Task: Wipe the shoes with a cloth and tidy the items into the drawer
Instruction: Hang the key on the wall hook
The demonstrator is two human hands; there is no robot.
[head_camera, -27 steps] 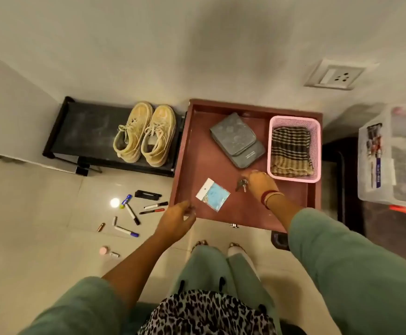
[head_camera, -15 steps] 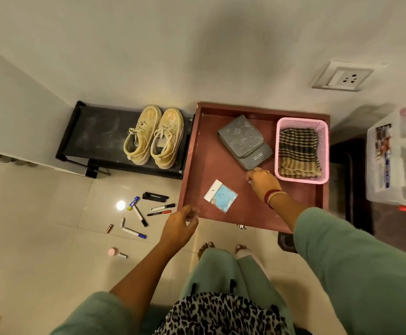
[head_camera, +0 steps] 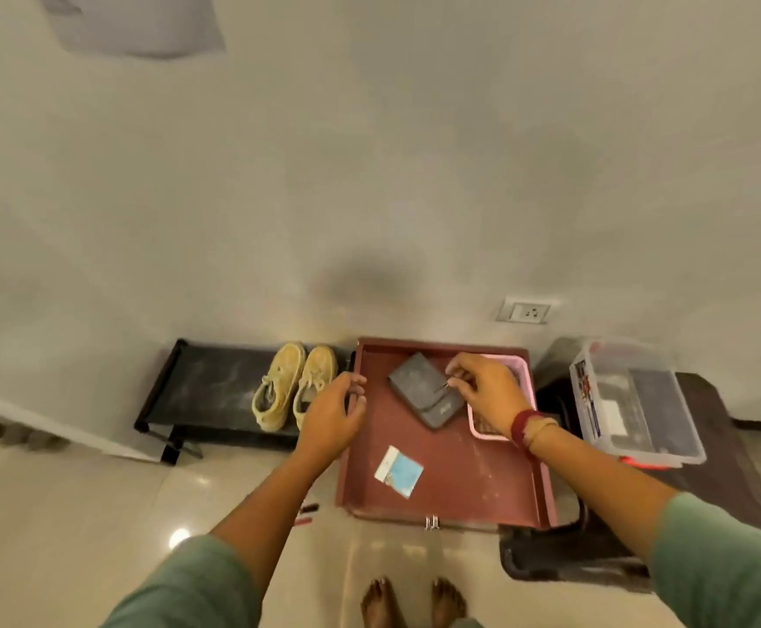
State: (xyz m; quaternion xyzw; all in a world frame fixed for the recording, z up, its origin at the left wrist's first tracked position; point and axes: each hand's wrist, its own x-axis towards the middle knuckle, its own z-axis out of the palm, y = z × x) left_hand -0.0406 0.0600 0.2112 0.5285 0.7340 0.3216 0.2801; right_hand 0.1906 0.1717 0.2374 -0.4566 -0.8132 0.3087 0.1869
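Right hand (head_camera: 483,392): thumb and forefinger pinching a small metal key (head_camera: 445,385), held over the grey pouch (head_camera: 428,401).
Left hand (head_camera: 331,412): fingers loosely curled, empty, at the left rim of the drawer (head_camera: 460,487); contact unclear.
Step, as I judge it: set the key down low and flat on bare drawer floor, off the pouch, so it cannot slide.
Drawer: reddish-brown, shallow, scuffed.
Basket (head_camera: 501,435): pink plastic, just beside the pouch.
Packet (head_camera: 399,469): flat, blue-and-white.
Shoes (head_camera: 292,387): tan, laced, on black rack (head_camera: 202,383), left of drawer.
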